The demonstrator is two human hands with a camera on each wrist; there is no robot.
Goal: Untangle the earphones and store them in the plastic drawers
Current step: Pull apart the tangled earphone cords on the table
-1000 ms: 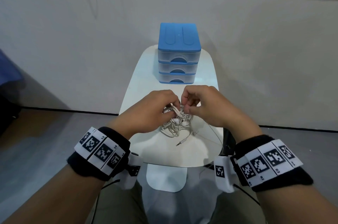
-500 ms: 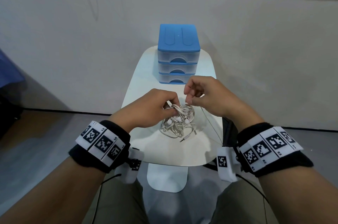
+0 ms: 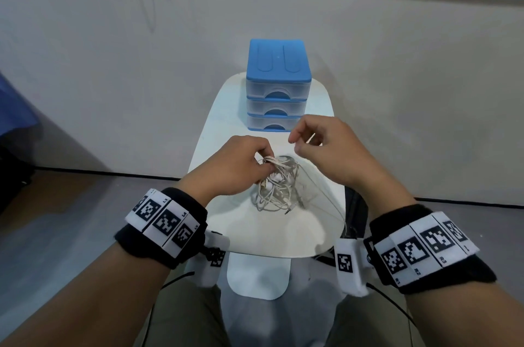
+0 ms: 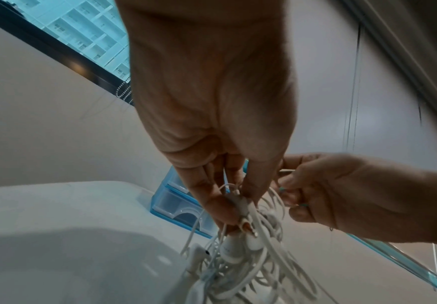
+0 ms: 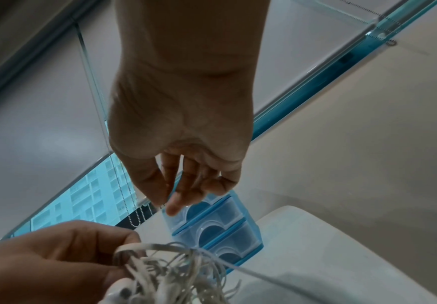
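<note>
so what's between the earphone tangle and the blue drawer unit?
Head view: bare white tabletop between the white earphone tangle and the blue-topped plastic drawer unit; the right hand hovers above that stretch.

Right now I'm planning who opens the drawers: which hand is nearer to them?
Right. The right hand hovers just in front of the drawers; the left hand sits farther back, gripping the earphones.

A small white counter (image 3: 221, 119) with rounded corners and a smooth, glossy top stands against a pale wall. At its far end sits a set of three translucent plastic drawers with a blue lid and blue base (image 3: 278, 85), all three closed. Nearer the front edge, the lower loops of a tangled bundle of white wired earphones (image 3: 276, 190) rest on the top, the metal plug (image 3: 288, 211) lying at the bundle's near side.
</note>
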